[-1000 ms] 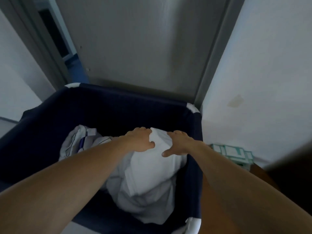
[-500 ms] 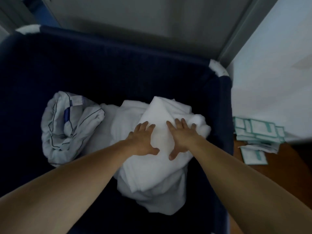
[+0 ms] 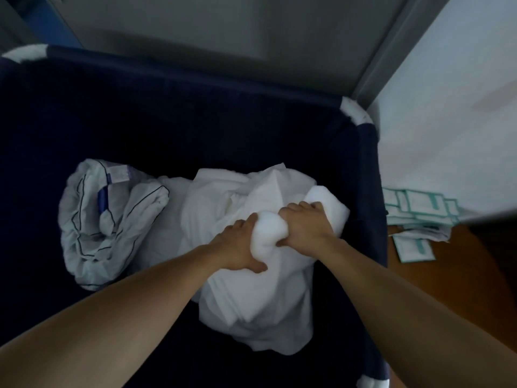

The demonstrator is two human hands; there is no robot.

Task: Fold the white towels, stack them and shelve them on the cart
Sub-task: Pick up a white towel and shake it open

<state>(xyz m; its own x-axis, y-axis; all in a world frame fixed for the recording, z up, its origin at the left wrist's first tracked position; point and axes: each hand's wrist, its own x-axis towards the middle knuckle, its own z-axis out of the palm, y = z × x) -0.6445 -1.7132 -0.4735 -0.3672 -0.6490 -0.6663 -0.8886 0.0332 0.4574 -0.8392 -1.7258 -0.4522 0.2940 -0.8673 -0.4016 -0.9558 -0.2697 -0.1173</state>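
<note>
Our flat palms have curled since the earlier frame: left grip (image 3: 237, 247) and right grip (image 3: 303, 225) now clench a white towel (image 3: 269, 230) bunched between them, in the hamper (image 3: 195, 121). Lifting may drag tangled linen (image 3: 251, 303) beneath the grips.

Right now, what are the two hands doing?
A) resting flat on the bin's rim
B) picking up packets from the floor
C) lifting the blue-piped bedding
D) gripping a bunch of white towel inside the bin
D: the left hand and the right hand both curl into the white towel, bunching it between them inside the dark blue bin.
</note>
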